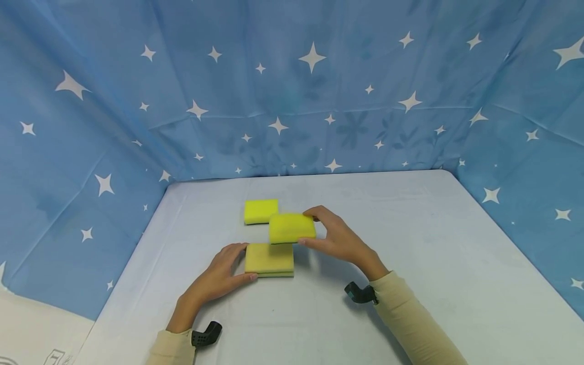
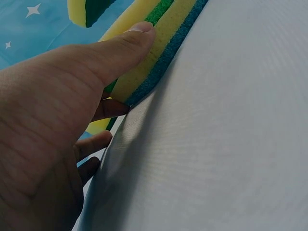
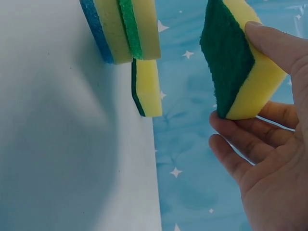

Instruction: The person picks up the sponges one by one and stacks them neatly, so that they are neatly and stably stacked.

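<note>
Right hand [image 1: 339, 238] grips a yellow sponge [image 1: 292, 228] with a green scouring face, thumb and fingers at its edges, lifted clear of the worktop [image 1: 410, 284]. Just below it, mid-worktop, sits a stack of two sponges [image 1: 269, 259]; left hand [image 1: 219, 276] rests against the stack's left side, thumb pressed on its near edge. A single sponge [image 1: 260, 211] lies nearer the far edge.

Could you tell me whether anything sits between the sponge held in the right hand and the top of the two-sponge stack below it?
Nothing visible does. The held sponge hangs in open air above the stack; the left hand only touches the stack's side.
</note>
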The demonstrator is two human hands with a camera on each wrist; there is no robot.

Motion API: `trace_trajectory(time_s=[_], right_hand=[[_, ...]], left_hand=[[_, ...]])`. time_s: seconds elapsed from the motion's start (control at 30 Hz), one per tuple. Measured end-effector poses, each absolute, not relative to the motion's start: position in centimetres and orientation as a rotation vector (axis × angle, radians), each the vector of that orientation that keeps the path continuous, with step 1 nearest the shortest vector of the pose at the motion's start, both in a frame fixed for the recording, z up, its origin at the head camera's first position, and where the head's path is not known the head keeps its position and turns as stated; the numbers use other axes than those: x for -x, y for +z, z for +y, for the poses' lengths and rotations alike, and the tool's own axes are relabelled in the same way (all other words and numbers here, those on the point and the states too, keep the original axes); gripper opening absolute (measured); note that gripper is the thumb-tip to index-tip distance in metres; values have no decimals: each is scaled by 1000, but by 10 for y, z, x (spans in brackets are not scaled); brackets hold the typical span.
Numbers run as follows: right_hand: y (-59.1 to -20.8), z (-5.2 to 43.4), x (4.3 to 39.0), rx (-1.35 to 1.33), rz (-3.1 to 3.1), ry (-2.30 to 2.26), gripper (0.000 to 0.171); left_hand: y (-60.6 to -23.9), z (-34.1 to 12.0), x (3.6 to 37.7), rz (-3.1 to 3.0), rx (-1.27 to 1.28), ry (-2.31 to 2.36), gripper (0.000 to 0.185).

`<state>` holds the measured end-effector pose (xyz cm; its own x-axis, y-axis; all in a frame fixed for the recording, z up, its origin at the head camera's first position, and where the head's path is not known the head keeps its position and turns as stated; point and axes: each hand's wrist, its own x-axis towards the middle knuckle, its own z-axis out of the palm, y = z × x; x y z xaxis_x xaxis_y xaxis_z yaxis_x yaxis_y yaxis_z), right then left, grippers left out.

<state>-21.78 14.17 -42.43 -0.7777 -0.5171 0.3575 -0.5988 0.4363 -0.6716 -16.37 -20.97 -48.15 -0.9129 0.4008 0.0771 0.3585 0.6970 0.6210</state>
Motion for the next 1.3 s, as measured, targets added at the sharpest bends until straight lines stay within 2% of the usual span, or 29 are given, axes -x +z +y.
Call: trace_trajectory(time_s=[1.3], right_hand=[[-440, 106, 202, -1098, -2657, 1198, 64]], left_hand=[[-481, -210, 164, 2815, -592, 1002, 87]])
